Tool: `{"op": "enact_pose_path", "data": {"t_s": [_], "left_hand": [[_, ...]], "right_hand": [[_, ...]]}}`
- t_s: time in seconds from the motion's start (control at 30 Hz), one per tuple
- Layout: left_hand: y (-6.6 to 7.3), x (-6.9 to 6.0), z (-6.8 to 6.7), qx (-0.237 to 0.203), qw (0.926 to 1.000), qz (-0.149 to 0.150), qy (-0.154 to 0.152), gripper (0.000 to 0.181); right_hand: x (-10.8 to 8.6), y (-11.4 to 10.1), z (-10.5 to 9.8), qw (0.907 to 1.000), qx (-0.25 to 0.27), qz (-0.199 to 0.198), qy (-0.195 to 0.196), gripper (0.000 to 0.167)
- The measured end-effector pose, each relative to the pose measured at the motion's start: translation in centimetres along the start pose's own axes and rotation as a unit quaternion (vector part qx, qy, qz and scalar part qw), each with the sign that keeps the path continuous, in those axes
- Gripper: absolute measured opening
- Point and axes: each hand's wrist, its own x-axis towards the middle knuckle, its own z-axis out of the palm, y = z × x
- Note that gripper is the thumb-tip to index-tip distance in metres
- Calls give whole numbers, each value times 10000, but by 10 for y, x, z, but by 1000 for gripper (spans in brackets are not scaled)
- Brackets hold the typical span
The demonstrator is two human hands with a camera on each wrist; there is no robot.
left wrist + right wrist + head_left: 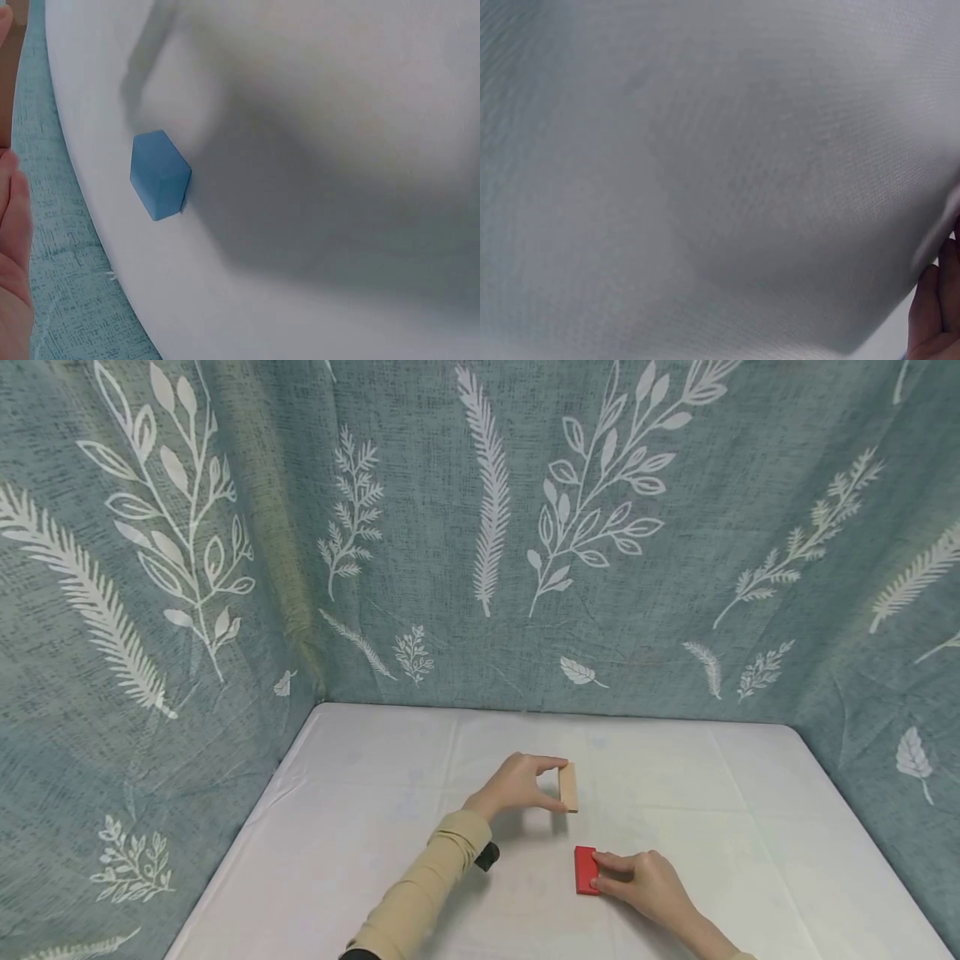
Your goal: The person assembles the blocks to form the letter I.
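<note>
My left hand (516, 782) holds a light wooden block (568, 787) across its length, thumb at the near end and fingers at the far end. In the left wrist view, part of this block (9, 82) shows at the left edge beside the fingers. Nearer to me, my right hand (651, 885) pinches the right side of a red rectangular block (586, 870), which appears to lie on the table. A blue block (160, 176) lies on the white cloth in the left wrist view; the head view does not show it. Only some fingers (928, 307) of my right hand appear in the right wrist view.
White cloth covers the table (360, 768). A blue-green curtain (427, 527) with white leaf prints hangs behind it and along both sides. A small black device (487, 857) sits at my left wrist, under the tan sleeve (427, 885).
</note>
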Motion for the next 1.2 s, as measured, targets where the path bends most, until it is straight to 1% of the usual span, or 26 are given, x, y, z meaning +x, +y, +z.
{"op": "enact_pose_path", "data": {"t_s": [0.17, 0.43, 0.67, 0.87, 1.07, 1.2], "left_hand": [[3, 2, 2, 15, 10000, 82, -8, 70], [7, 5, 5, -61, 9998, 177, 45, 70], [14, 8, 1, -64, 9999, 120, 78, 71], [19, 10, -1, -63, 9998, 148, 97, 71], [19, 11, 3, -229, 9996, 156, 52, 71], [18, 10, 8, -157, 9997, 185, 45, 70]], "right_hand": [[0, -1, 0, 10000, -18, 64, -11, 39], [-1, -1, 0, 10000, -30, 26, -12, 39], [0, 1, 1, 10000, 34, 28, 28, 38], [0, 2, 1, 10000, 7, 1, 15, 39], [0, 0, 1, 10000, 28, 64, -22, 38], [0, 0, 1, 10000, 59, 43, 21, 39]]}}
